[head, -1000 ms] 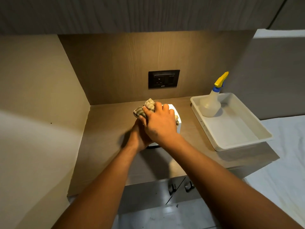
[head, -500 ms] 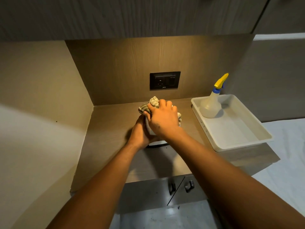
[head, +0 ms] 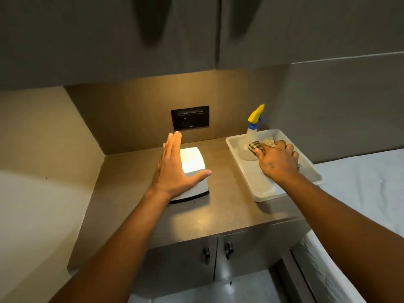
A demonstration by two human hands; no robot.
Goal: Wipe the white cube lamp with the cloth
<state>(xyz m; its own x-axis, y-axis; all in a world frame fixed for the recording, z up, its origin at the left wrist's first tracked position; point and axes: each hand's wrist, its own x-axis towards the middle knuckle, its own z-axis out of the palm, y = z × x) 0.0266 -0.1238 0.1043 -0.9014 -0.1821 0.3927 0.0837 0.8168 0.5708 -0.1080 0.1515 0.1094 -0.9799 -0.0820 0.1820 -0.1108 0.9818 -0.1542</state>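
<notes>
The white cube lamp (head: 192,162) glows on the brown counter, its top bare. My left hand (head: 175,169) hovers flat over the lamp's left side, fingers straight and thumb spread across the front edge, holding nothing. My right hand (head: 277,160) is inside the white tray (head: 262,193) to the right, fingers curled on the striped cloth (head: 256,146), which rests bunched on the tray floor beside the spray bottle.
A spray bottle (head: 253,132) with a yellow and blue trigger stands in the tray's far corner. A black wall socket (head: 190,118) sits behind the lamp. Overhead cabinets hang low above the counter. Two cupboard doors with black knobs (head: 216,251) lie below; a white bed is at right.
My right hand has carried the cloth off the lamp and rightward into the tray. My left hand has let go of the lamp's side and opened flat. The lamp's top is now uncovered.
</notes>
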